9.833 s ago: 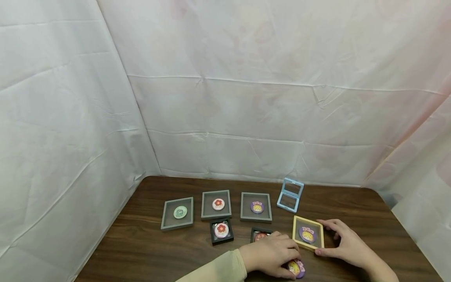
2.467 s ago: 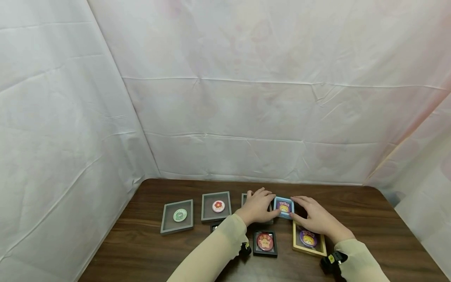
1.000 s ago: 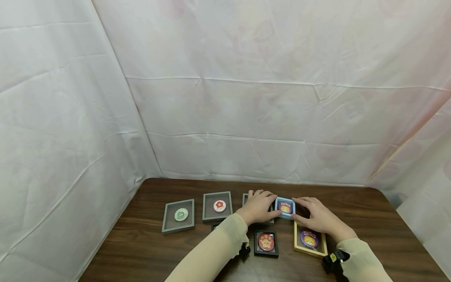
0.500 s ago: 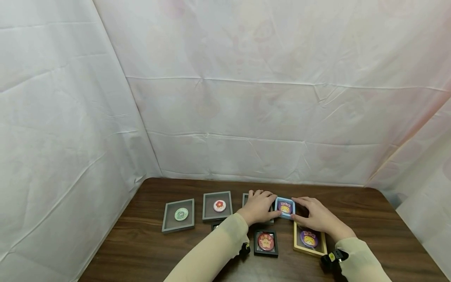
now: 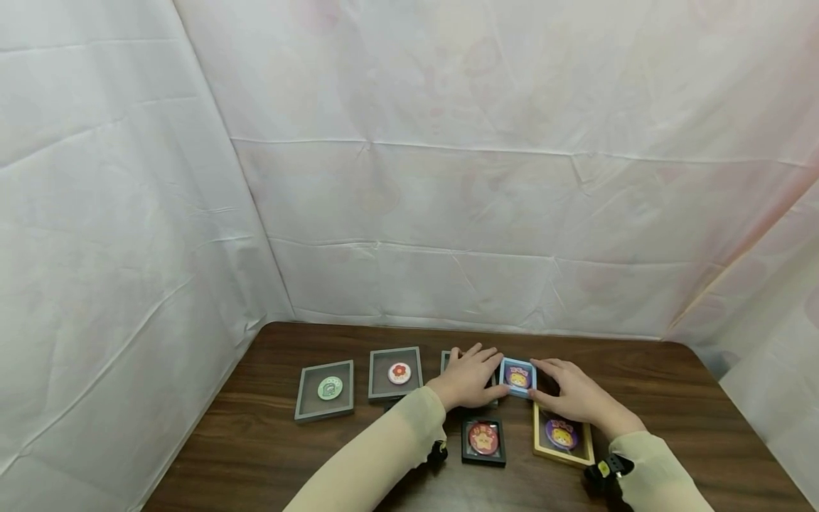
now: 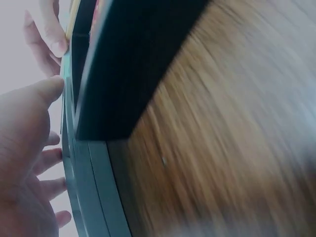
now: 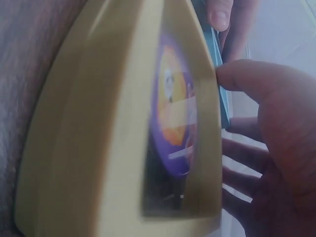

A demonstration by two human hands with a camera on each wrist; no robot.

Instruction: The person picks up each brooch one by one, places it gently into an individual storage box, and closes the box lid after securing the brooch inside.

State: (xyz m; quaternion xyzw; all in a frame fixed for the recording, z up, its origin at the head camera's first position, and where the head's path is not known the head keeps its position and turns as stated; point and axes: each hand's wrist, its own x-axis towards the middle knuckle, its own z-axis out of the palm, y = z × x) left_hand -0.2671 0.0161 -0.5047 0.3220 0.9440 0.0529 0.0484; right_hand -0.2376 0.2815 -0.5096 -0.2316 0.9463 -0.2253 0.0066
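A small light-blue display frame (image 5: pixel 517 377) holds a purple pin badge with a yellow animal and lies between both hands at the table's back. My right hand (image 5: pixel 579 393) grips its right side, index finger at the upper corner and thumb at the lower. On the other side my left hand (image 5: pixel 466 378) has its fingers spread over a grey frame (image 5: pixel 446 361), mostly hidden, with its thumb at the blue frame's lower left edge. A yellow frame (image 7: pixel 123 113) with a matching purple badge (image 5: pixel 561 433) sits below the right hand.
Two grey frames stand left: one with a green badge (image 5: pixel 329 388), one with a red-flower badge (image 5: pixel 399 373). A black frame (image 5: pixel 465 455) with a red star badge lies near my left sleeve. Another black frame is mostly hidden under that sleeve. White curtains surround the table (image 5: pixel 217 441).
Earlier the blue frame stood unfolded without a badge, and a loose purple badge lay under the left hand; now the frame is closed with one inside. Just now the left thumb slid slightly left.
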